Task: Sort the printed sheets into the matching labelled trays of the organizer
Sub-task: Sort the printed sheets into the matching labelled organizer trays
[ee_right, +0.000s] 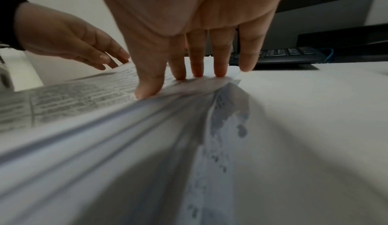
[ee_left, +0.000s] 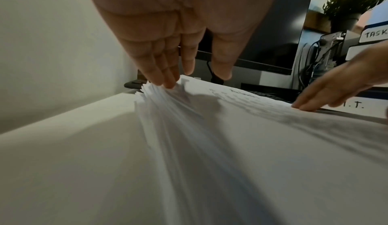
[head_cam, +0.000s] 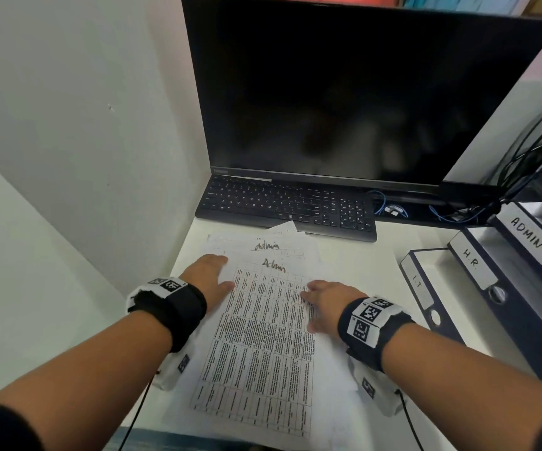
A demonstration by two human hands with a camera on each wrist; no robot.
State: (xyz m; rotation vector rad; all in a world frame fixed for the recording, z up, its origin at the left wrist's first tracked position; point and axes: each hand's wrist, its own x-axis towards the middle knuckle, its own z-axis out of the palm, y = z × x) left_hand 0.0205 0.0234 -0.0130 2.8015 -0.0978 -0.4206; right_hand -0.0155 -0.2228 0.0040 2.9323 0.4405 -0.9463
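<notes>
A loose stack of printed sheets (head_cam: 263, 336) lies on the white desk (head_cam: 361, 262); the top sheet is a dense table with "Admin" handwritten at its head. My left hand (head_cam: 212, 275) rests with straight fingers on the stack's left edge; its fingertips (ee_left: 168, 82) touch the fanned sheet edges (ee_left: 151, 99). My right hand (head_cam: 323, 301) lies flat on the stack's right edge, its fingertips (ee_right: 197, 74) pressing the paper (ee_right: 84, 95). At the right stand dark binders with white spine labels "I.T" (head_cam: 421, 284), "H.R." (head_cam: 473, 263) and "ADMIN" (head_cam: 528, 237).
A black keyboard (head_cam: 289, 206) sits just behind the sheets, under a dark monitor (head_cam: 344, 92). Cables (head_cam: 523, 164) hang at the back right. A white wall (head_cam: 84, 125) closes the left side. A potted plant (ee_left: 352, 1) and a "TASK" label (ee_left: 375, 33) show in the left wrist view.
</notes>
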